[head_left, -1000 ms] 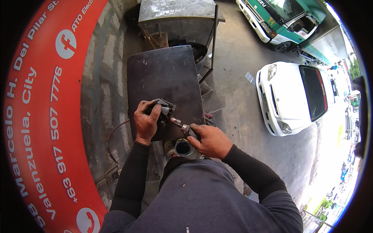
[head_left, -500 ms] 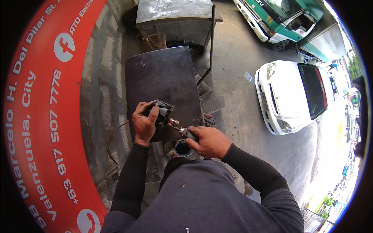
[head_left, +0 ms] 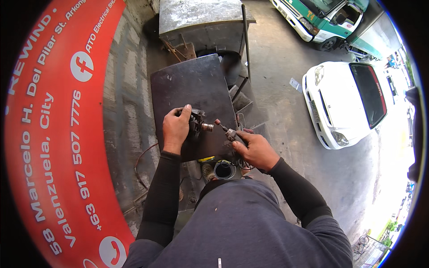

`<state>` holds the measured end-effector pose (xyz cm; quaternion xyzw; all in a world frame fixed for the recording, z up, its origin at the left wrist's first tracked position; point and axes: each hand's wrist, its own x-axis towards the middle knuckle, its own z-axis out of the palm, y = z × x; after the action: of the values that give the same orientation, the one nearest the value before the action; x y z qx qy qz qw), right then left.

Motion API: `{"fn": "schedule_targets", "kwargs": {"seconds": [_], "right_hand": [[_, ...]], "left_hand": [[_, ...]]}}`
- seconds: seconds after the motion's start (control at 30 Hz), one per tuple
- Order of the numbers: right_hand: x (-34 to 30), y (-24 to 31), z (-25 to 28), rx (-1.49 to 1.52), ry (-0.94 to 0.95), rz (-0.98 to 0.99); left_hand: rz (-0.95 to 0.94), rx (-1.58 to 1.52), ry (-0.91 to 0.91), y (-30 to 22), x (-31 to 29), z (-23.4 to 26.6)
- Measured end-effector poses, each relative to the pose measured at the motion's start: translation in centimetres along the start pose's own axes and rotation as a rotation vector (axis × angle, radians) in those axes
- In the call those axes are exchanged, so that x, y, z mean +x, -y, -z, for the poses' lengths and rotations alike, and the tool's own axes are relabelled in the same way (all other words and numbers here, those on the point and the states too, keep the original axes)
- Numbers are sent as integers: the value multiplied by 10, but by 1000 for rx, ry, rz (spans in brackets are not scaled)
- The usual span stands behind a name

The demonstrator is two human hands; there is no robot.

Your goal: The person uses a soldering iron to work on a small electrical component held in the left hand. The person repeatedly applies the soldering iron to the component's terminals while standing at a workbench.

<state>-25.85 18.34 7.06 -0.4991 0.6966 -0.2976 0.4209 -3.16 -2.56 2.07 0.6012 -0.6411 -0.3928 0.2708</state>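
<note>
Left fingers (head_left: 187,111) clamp a dark metal part (head_left: 196,123), right fingers (head_left: 245,136) wrap around a rotary tool (head_left: 230,134)

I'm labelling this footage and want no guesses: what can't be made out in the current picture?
All in the head view:
Left hand: some fingers hidden by the hand itself and the dark metal part.
Handheld tool: rear body covered by the right hand.
Bucket: contents too dark to identify.
Truck: top cut off by the upper edge.
</note>
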Motion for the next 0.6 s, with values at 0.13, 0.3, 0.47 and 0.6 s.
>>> {"fn": "schedule_targets", "kwargs": {"seconds": [0.13, 0.3, 0.47, 0.6], "right_hand": [[-7, -15, -2, -14, -48, 8], [-10, -17, -3, -10, -20, -31], [-12, -22, -12, 48, 12, -32], [-15, -5, -17, -76, 90, 19]], "left_hand": [[59, 23, 36, -7, 7, -1], [39, 17, 17, 0, 6, 0], [-70, -246, 36, 24, -13, 6], [-4, -358, 163, 36, -25, 24]]}}
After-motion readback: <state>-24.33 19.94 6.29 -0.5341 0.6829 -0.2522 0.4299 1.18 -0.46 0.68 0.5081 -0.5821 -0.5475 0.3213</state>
